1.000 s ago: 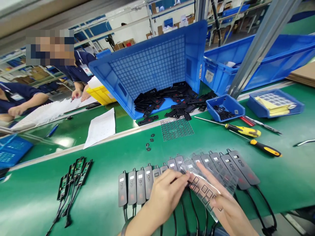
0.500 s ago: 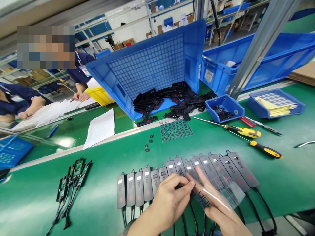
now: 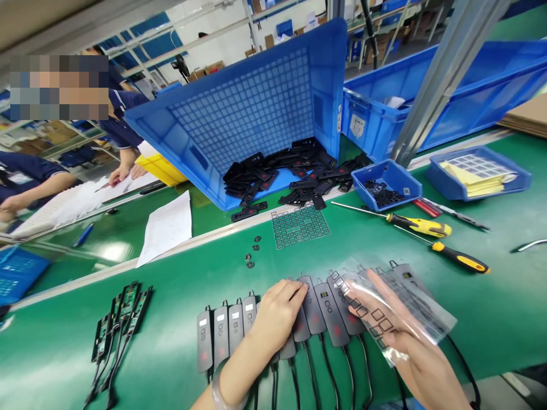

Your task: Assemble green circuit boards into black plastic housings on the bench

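Observation:
Along the front of the bench lies a row of grey handheld controllers [image 3: 328, 313] with cables, small display windows, buttons and a red mark. My left hand [image 3: 277, 316] reaches over the row, its fingers closed and fingertips resting at the top of one controller; anything tiny between them is hidden. In my right hand [image 3: 405, 336] is a clear plastic sheet [image 3: 431, 316] with black square outlines, held above the controllers at the right end. Several controllers at the left show white labels in their windows, while one near the middle shows its bare display.
A tilted blue crate [image 3: 256, 102] spills black housings [image 3: 265, 176]. Nearby are a small-parts bin [image 3: 387, 185], screwdrivers [image 3: 459, 257], another gridded sheet [image 3: 301, 228] and circuit boards [image 3: 122, 319]. A metal post [image 3: 453, 74] rises at right. Co-workers [image 3: 123, 119] work across the bench.
My left hand has left the clear sheet and moved left and up onto a controller. My right hand has carried the sheet to the right. The view has shifted slightly.

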A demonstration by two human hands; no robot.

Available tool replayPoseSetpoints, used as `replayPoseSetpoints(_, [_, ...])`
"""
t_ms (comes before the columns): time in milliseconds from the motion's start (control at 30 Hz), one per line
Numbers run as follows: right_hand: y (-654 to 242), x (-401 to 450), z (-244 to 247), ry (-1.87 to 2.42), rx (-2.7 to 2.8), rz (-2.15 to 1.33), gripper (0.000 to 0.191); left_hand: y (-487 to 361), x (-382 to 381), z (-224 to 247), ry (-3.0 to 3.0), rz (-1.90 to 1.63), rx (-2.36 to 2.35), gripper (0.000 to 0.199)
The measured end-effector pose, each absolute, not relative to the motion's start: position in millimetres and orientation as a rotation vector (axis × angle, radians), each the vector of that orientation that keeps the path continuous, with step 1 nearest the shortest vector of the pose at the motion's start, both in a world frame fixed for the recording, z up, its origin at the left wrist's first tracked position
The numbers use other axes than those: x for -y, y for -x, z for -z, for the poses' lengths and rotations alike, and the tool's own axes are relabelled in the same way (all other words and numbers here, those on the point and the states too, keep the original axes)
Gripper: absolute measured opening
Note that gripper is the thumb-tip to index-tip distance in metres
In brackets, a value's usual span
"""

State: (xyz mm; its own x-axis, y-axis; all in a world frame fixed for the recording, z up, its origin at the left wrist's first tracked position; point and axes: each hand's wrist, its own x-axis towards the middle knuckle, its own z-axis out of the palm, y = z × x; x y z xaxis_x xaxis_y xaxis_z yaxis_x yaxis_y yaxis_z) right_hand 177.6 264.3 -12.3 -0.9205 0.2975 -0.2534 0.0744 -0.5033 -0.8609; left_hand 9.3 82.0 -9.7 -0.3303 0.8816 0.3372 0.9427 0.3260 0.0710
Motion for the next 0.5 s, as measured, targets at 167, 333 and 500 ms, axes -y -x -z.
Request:
replayPoseSetpoints(167, [-178,-261,14,0.576,1.501,-2.582,0.067,-15,-88,3,1.714,0.153,2.330,0.028])
replayPoseSetpoints(333, [-178,-260,9,0.570,1.270,-2.759,0.070,-18,-87,2,1.694,0.137,2.405,0.027])
replayPoseSetpoints(500, [-185,-267,3,0.488,1.214,-2.883,0.071,-24,-90,-10,1.498,0.922,2.572,0.025])
